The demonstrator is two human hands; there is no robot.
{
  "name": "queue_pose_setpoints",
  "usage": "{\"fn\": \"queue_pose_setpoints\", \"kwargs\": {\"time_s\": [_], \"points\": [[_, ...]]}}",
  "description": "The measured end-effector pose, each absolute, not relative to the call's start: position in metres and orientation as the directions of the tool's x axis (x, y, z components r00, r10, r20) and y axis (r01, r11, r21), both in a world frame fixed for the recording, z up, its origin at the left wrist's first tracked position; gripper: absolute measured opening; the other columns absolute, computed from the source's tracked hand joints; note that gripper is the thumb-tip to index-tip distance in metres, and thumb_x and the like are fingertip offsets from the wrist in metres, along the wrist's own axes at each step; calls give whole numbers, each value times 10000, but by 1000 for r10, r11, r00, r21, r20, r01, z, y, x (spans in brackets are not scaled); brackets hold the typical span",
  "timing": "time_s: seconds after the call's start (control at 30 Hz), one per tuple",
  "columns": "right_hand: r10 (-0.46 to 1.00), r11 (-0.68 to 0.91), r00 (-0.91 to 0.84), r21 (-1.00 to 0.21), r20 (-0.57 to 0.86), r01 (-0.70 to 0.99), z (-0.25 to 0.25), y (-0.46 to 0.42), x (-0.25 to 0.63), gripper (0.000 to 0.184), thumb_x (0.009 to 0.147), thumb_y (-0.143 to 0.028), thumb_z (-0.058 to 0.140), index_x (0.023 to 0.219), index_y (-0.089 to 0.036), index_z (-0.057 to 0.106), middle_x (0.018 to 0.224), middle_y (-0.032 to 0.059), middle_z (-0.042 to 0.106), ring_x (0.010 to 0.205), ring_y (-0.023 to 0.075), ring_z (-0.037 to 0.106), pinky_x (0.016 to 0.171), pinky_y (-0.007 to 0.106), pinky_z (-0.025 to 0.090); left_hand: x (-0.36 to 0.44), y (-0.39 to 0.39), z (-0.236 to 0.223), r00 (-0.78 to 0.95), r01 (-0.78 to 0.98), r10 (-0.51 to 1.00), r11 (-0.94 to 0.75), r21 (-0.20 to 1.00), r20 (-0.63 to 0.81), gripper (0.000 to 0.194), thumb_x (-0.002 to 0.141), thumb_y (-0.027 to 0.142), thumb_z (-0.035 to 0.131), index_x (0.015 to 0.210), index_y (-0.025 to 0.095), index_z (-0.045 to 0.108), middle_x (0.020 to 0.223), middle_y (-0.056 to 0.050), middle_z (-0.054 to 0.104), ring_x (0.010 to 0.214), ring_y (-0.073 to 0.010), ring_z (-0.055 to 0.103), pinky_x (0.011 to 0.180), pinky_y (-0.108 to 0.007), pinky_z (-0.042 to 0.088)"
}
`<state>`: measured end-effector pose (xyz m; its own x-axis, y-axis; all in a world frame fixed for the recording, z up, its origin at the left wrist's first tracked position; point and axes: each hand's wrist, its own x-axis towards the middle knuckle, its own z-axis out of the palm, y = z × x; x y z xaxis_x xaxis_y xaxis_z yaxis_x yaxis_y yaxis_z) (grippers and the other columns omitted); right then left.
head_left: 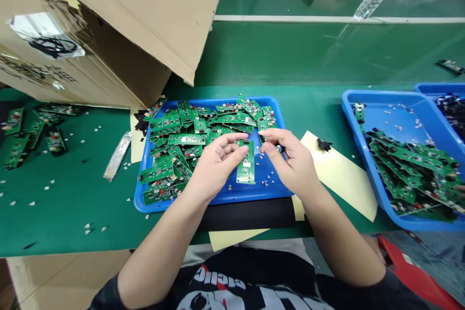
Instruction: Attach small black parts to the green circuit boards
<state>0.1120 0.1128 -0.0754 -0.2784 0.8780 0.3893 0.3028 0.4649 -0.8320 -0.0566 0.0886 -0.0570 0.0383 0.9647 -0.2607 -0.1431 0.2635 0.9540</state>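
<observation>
Centrally, both hands worked one circuit board (246, 163) above the blue tray (218, 198).
Left hand (214, 167) was closed on the board's upper left edge, holding it upright-lengthwise over the tray's bare front part; right hand (292, 160) was pinched shut at the board's top right corner, though what its fingertips gripped could not be told. Loose green boards (189, 131) filled the tray on the desk (72, 203).

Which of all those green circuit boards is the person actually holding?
The circuit board held upright over the middle blue tray, pinched by the left hand; the other boards lie loose in piles.
</observation>
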Motion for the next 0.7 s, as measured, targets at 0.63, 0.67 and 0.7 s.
{"fn": "queue_pose_setpoints", "kwargs": {"time_s": [0.63, 0.67, 0.7], "points": [[743, 667, -493, -568, 453, 482, -78, 112, 114, 445, 946, -197, 385, 1389, -238, 367, 887, 48, 678, 778, 207, 612, 780, 397, 525, -49, 87, -59, 67, -21, 967, 247, 969, -245, 188, 758, 185, 630, 938, 164, 684, 709, 4, 617, 608, -94, 545, 559, -208, 470], [745, 665, -493, -562, 450, 492, -78, 112, 114, 441, 948, -198, 383, 1388, -234, 370, 892, 50, 680, 772, 205, 611, 783, 400, 524, -48, 87, -59, 68, -17, 967, 246, 969, -244, 179, 761, 180, 624, 929, 161, 682, 711, 3, 621, 606, -93, 548, 556, -206, 469], [746, 663, -495, -556, 445, 501, -79, 112, 114, 440, 950, -195, 382, 1388, -231, 370, 898, 51, 680, 768, 203, 610, 787, 400, 523, -47, 87, -59, 68, -15, 968, 245, 970, -243, 169, 763, 176, 618, 920, 159, 679, 714, 1, 624, 604, -92, 549, 551, -203, 468]]}}
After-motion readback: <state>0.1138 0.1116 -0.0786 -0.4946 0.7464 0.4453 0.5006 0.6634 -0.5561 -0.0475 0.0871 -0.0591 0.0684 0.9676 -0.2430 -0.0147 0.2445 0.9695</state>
